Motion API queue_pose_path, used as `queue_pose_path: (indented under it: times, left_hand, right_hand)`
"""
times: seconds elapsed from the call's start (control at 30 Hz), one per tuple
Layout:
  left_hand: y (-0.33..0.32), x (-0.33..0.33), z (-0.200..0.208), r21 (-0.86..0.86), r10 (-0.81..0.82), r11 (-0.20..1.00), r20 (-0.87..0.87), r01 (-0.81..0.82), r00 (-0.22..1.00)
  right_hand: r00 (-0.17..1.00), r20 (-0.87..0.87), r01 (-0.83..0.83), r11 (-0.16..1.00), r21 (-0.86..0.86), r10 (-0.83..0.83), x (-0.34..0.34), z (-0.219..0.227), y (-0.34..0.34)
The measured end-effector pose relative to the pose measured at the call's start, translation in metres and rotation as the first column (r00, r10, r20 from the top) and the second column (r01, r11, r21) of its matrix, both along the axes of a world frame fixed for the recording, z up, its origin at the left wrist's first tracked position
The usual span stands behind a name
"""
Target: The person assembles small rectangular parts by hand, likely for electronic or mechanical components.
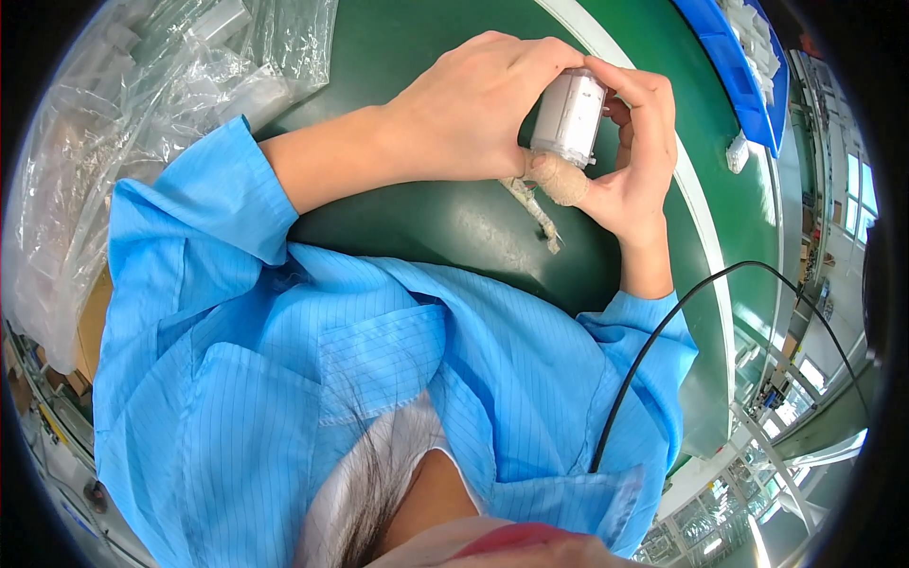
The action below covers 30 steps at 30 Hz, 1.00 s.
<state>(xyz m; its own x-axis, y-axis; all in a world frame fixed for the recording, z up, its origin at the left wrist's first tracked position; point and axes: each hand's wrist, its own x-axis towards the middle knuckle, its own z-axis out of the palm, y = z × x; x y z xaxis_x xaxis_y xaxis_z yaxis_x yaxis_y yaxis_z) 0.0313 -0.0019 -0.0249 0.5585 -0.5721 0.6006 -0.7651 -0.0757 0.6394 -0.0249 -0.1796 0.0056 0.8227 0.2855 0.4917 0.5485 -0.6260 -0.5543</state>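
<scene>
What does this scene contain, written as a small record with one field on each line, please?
Held object: small white box-shaped part with clear casing, between both hands
Left hand: left hand, fingers at the part's upper end
Right hand: right hand, curled around the part's right side; thumb wrapped in beige tape
Below hands: pale, ragged strip; its attachment is unclear
Surface: smooth green tabletop
Left side: crumpled clear plastic bags
Upper right: blue plastic bin holding white pieces
</scene>
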Motion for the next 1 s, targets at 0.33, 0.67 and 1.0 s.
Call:
queue_pose_path:
  times: [0.33, 0.67, 1.0]
  left_hand:
    - [-0.001, -0.001, -0.003, 0.06, -0.069, 0.995, -0.155, 0.079, 0.986]
    - [0.0, -0.003, -0.001, 0.076, -0.077, 0.993, -0.099, 0.085, 0.992]
    - [0.005, 0.002, 0.0, 0.07, 0.0, 0.998, -0.013, 0.001, 1.0]
  right_hand:
    - [0.996, -0.091, 0.006, 0.996, 0.091, 0.002, 0.001, -0.006, 0.0]
    - [0.998, -0.048, -0.049, 0.998, 0.046, 0.051, -0.004, -0.003, -0.009]
    - [0.999, 0.041, -0.009, 0.998, 0.057, 0.007, 0.003, -0.008, 0.007]
